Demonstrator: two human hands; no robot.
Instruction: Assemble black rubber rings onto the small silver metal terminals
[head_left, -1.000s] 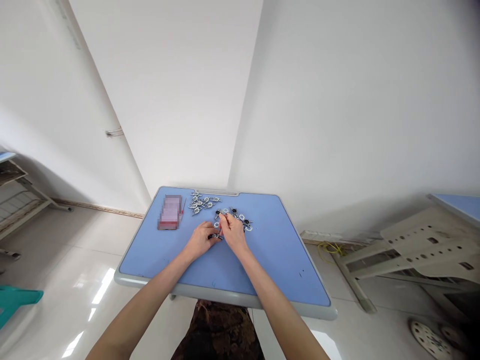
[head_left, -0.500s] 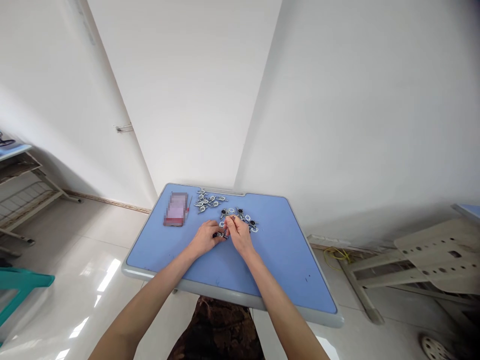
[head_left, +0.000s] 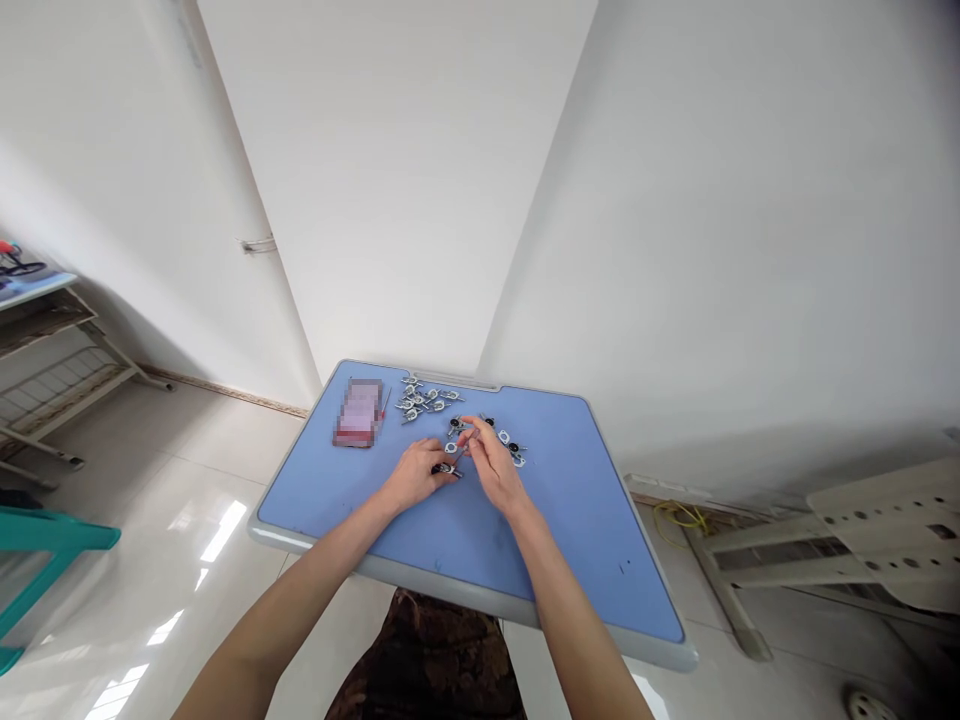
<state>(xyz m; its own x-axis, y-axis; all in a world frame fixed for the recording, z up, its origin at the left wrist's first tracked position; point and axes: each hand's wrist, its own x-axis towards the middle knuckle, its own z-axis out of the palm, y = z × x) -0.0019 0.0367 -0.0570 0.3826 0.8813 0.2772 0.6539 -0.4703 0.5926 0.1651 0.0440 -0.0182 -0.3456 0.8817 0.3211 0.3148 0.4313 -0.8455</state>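
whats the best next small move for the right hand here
Probably bring the right hand down onto the small metal fitting at the left hand's fingertips: its fingers are spread and look empty, just beside that fitting.

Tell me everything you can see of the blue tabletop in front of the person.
The tabletop is a flat, matte blue panel, laminate by its look, with rounded corners and a pale grey plastic rim. A shallow grey groove runs along the far edge, and dark specks mark the right side. Small silver metal parts lie on it, with a blurred flat item at the far left. The left hand and right hand are low over its middle.
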